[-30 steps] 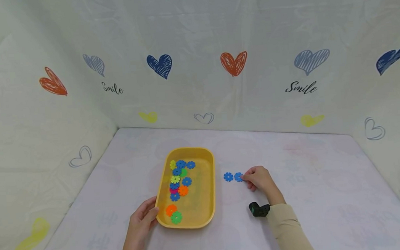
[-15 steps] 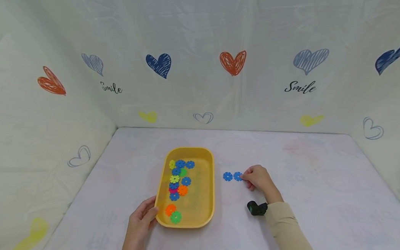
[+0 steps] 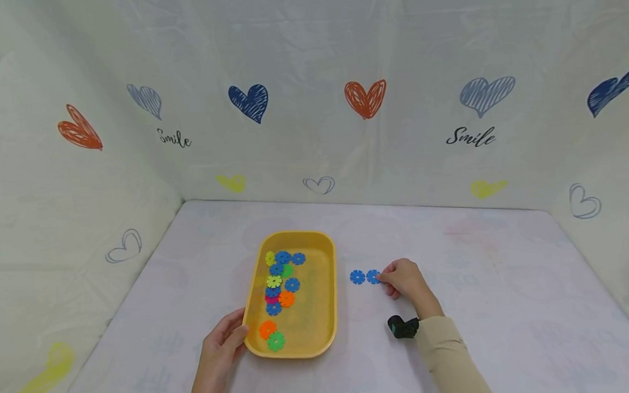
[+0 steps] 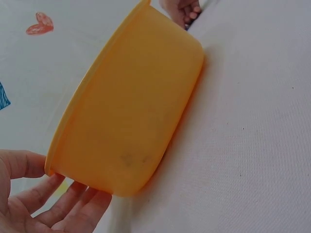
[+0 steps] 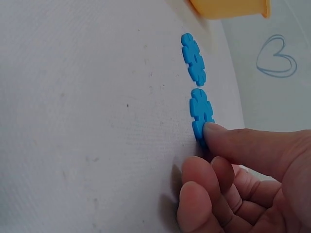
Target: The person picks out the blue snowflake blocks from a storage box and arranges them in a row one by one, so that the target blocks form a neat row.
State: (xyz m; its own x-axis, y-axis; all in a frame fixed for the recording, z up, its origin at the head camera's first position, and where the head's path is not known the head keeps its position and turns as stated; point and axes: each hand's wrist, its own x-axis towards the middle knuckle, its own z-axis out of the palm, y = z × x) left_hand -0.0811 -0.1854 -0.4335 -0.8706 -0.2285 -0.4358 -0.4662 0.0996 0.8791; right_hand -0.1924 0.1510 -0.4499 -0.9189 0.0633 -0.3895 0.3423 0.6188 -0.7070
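Observation:
A yellow tray (image 3: 322,328) holds several notched plastic snowflake discs in blue, green, yellow, orange and pink, mostly along its left side. My left hand (image 3: 221,349) grips the tray's near left corner, thumb on the rim and fingers against the outer wall, as the left wrist view (image 4: 58,204) shows. Right of the tray, a blue snowflake disc (image 3: 357,277) lies flat on the table. Just beside it is a second blue snowflake disc (image 5: 200,109), whose near edge my right hand (image 3: 406,280) pinches. The thumb covers part of that disc.
A black wrist camera (image 3: 403,327) sits on the right wrist, by a beige sleeve (image 3: 448,356). The white table (image 3: 494,306) meets a pale curtain (image 3: 311,136) printed with hearts along its back and sides.
The whole head view has shifted very slightly. Both hands, the tray and the two blue discs keep their places relative to one another.

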